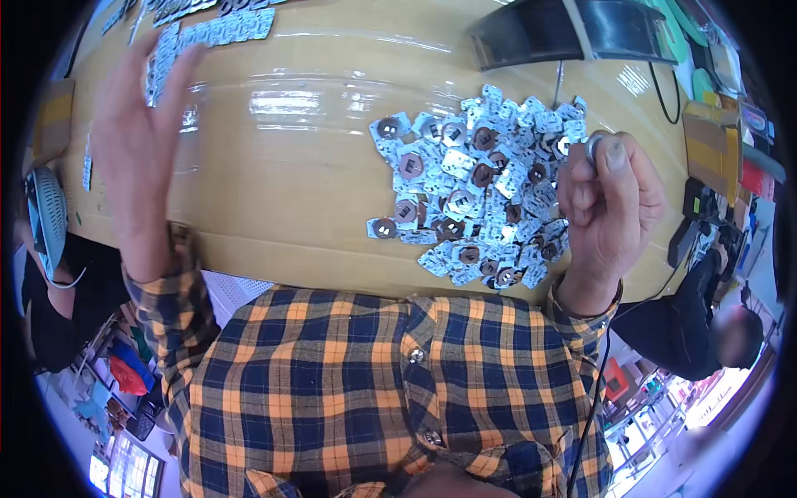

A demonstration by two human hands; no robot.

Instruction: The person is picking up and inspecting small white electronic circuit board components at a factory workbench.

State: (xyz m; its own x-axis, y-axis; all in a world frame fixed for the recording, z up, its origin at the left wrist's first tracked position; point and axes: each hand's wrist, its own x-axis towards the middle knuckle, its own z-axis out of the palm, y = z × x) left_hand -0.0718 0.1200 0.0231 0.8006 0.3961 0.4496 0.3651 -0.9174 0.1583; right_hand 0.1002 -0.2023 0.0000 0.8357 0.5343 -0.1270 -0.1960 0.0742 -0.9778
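Note:
My left hand (pixel 137 145) reaches over the far left of the table, slightly blurred, with thumb and fingers apart and nothing visible between them. Its fingertips lie over a row of small pale-blue circuit boards (pixel 220 31). At the right, my right hand (pixel 614 199) is closed, thumb and forefinger pinching a small round silvery piece (pixel 592 148) that the fingers partly hide. Next to that hand spreads a heap of loose pale-blue circuit boards (pixel 461 199), many bearing round dark or silvery discs. Some of the heap's right edge is hidden behind the right hand.
The table (pixel 307 183) is covered in glossy brown board. A black curved bin (pixel 573 33) stands at the far right, cardboard boxes (pixel 710 149) beyond the right edge. One small board strip (pixel 87 170) lies far left. Other people sit at both sides.

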